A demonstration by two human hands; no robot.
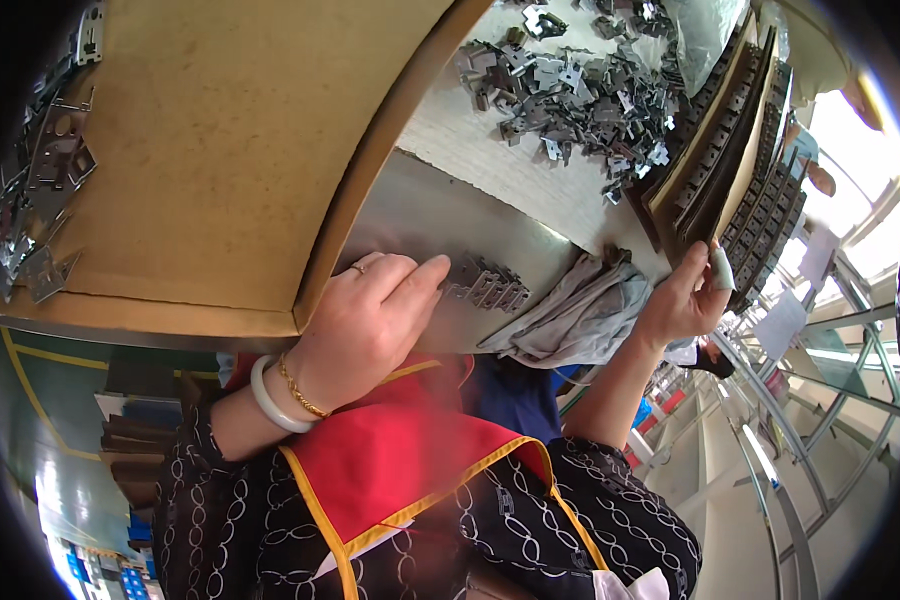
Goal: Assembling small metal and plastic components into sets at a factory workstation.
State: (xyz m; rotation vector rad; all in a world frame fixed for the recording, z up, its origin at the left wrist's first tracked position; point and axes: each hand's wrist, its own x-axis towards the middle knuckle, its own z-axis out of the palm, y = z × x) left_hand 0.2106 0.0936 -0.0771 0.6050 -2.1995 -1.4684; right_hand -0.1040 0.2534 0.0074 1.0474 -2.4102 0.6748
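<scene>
My left hand (375, 305) is over a bare metal work surface (400, 215), fingers curled together; anything between the fingertips is hidden. Just right of those fingertips lies a short row of small flat metal brackets (492, 285). My right hand (682, 297), one finger wrapped in a pale covering, pinches the lower end of a brown cardboard sheet (738, 185). That sheet stands among rows of dark metal parts (765, 230), layered with more cardboard at the right.
A heap of loose metal pieces (590, 100) lies on a pale board, beside a clear plastic bag (705, 40). A grey cloth (580, 315) hangs at the table edge. On the left, a large cardboard tray (220, 150) has bent metal plates (55, 165) along its far-left side.
</scene>
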